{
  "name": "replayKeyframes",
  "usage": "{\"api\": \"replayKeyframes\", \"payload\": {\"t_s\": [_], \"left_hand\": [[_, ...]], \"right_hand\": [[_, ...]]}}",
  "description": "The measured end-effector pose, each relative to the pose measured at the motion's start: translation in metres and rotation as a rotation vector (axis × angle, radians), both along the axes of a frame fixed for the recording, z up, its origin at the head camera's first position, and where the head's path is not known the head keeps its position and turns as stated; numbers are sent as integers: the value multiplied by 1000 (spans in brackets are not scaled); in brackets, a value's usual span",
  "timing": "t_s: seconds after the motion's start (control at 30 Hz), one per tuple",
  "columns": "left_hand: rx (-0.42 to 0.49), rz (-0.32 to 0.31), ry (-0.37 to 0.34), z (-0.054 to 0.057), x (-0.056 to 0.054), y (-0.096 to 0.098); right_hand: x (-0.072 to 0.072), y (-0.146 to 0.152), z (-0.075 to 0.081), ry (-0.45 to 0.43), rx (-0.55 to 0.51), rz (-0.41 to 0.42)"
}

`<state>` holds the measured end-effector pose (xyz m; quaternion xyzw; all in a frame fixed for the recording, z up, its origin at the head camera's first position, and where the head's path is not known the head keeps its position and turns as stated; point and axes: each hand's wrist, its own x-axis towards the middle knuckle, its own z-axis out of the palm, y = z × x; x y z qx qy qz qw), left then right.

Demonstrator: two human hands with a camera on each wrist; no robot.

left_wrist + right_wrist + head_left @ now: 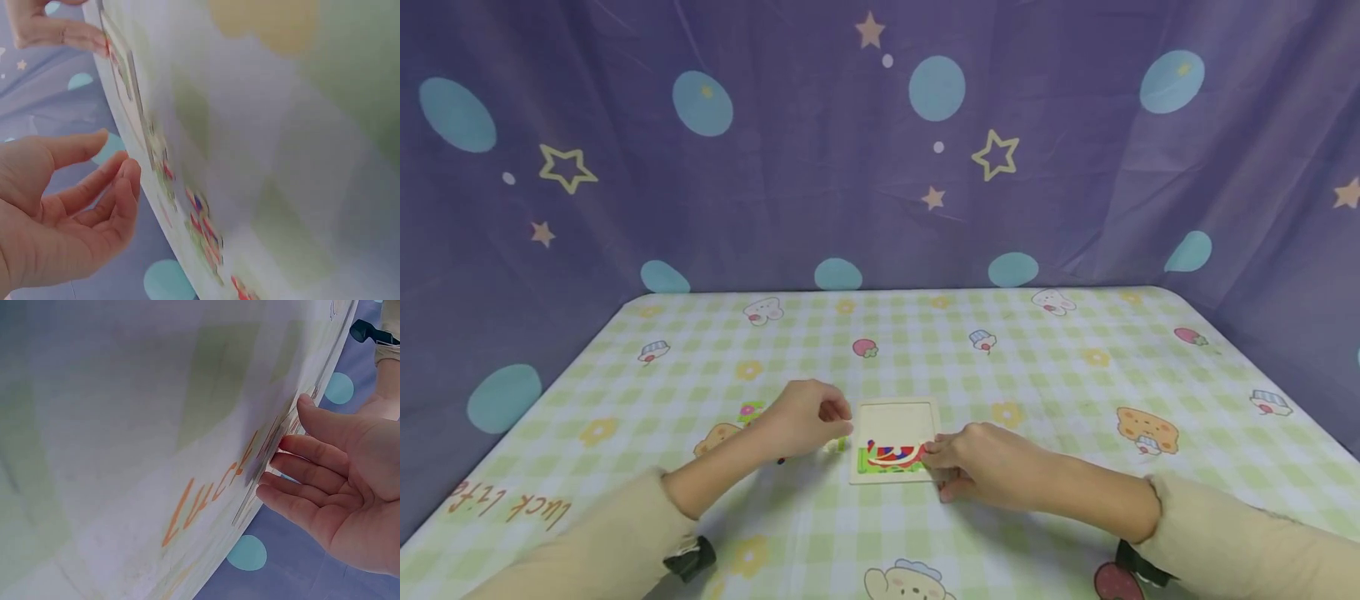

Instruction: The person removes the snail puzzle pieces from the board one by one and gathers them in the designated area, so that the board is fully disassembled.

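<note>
A square, pale wooden puzzle board (895, 415) lies flat on the table between the two hands. Colourful puzzle pieces (891, 457), red, blue and green, fill its lower part, while the upper part shows bare wood. My right hand (988, 467) touches the right side of the board and the pieces there with extended fingertips. In the right wrist view its fingers (312, 481) lie along the board's edge. My left hand (805, 419) hovers left of the board, thumb apart from loosely bent fingers, holding nothing. Below it, in the left wrist view, are loose puzzle pieces (205, 231).
A green checked tablecloth (1075, 375) with printed animals, cupcakes and flowers covers the table. One loose piece with a pink flower (749, 411) lies left of the left hand, partly hidden by it. A purple curtain (820, 167) hangs behind the table and along both sides.
</note>
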<state>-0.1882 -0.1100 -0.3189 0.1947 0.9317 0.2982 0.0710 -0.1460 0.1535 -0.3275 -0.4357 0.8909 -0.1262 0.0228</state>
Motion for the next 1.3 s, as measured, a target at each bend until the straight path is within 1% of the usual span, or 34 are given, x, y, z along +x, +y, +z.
{"api": "replayKeyframes", "payload": {"t_s": [0.1,0.23,0.3,0.4,0.5,0.7,0.77,0.83,0.97,1.17,1.3], "left_hand": [[2,-65,-5,-4,4,7],[-19,-116,2,-9,10,15],[-36,-115,15,-10,13,20],[-68,-123,61,-11,16,25],[-88,-117,85,-11,18,27],[-72,-110,68,-11,18,27],[-62,-116,66,-12,18,27],[-57,-123,67,-12,17,27],[-58,-129,70,-13,16,26],[-59,-141,76,-13,15,26],[-56,-152,70,-12,13,26]], "right_hand": [[0,0,0,-8,4,-4],[0,0,0,-20,8,-14],[0,0,0,-17,8,-15],[0,0,0,-18,12,-21],[0,-1,0,-36,17,-24],[-1,2,1,-84,-7,21],[-1,3,2,-91,-8,22],[-2,3,4,-101,0,5],[-3,-1,5,-90,43,-21],[-3,-13,3,-49,100,15],[-2,-17,3,-50,135,9]]}}
